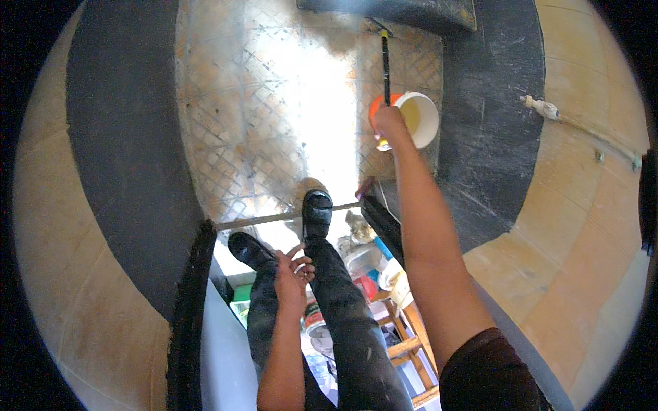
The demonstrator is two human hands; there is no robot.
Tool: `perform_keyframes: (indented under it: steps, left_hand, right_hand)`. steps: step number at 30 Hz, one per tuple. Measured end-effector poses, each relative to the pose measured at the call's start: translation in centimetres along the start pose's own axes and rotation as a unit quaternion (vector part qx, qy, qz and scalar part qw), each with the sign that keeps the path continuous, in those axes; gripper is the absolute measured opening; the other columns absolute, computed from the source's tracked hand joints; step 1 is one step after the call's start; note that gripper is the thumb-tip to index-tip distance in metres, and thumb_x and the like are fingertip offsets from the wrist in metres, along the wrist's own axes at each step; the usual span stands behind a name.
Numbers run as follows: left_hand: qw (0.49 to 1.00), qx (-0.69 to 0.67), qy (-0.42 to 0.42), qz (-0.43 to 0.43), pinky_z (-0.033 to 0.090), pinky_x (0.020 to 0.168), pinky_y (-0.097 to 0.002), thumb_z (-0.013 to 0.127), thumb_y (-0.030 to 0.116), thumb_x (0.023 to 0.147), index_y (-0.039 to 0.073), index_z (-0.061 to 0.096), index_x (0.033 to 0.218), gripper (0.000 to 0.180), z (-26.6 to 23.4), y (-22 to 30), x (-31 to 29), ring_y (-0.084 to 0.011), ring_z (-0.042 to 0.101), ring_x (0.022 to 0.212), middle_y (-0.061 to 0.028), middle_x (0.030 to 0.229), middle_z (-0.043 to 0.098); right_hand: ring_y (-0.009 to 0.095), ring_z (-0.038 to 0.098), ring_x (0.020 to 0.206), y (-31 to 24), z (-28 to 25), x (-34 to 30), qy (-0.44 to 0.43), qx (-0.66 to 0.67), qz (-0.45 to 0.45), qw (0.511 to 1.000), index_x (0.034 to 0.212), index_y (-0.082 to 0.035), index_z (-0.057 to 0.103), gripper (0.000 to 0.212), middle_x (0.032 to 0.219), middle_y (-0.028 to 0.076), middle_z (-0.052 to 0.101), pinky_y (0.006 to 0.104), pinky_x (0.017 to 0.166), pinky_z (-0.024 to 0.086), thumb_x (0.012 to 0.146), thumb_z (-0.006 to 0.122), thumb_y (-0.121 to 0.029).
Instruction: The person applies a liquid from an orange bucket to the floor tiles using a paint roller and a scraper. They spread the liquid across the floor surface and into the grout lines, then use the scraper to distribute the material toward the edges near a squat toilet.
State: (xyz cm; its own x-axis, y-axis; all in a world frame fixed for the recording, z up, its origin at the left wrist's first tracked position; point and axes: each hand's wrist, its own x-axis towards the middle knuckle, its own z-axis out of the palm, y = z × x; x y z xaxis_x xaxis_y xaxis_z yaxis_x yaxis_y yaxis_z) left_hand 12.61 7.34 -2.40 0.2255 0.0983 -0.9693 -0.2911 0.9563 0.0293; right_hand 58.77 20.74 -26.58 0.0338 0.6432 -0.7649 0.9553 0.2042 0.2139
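My right hand (391,125) is stretched far forward over the tiled floor and closed round a long black stick (386,68). The stick has a yellow part near its far end, close to the dark step, and what lies beyond that is hard to make out. Right beside this hand stands a white bucket (426,122) with yellowish contents. Something orange (375,107), partly hidden by the hand, shows on the bucket's left. My left hand (295,272) holds nothing and hangs in front of my legs, its fingers apart.
Black shoes (317,214) stand at the doorway sill. A dark step (411,12) lies at the far end. Dark bands run along both walls, and a pipe with a tap (541,107) is on the right. Behind my legs are a wooden stool (404,346) and several containers.
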Motion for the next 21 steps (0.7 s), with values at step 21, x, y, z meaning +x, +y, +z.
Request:
perform_keyframes:
  steps: [21]
  left_hand:
    - [0.997, -0.054, 0.047, 0.019, 0.049, 0.07, -0.027, 0.035, 0.062, 0.105, 0.008, 0.061, 0.131, 0.065, -2.4, 0.7, -0.1, -0.0115, 0.06, 0.077, -0.0022, 0.088, 0.063]
  right_hand:
    - [0.034, 0.073, 0.07, -5.3, -13.6, -1.8, 0.009, 0.312, 0.172, 0.934, 0.109, 0.0, 0.069, 0.032, 0.081, 0.022, 0.072, 0.045, 0.058, 0.056, 0.09, 0.064, -0.025]
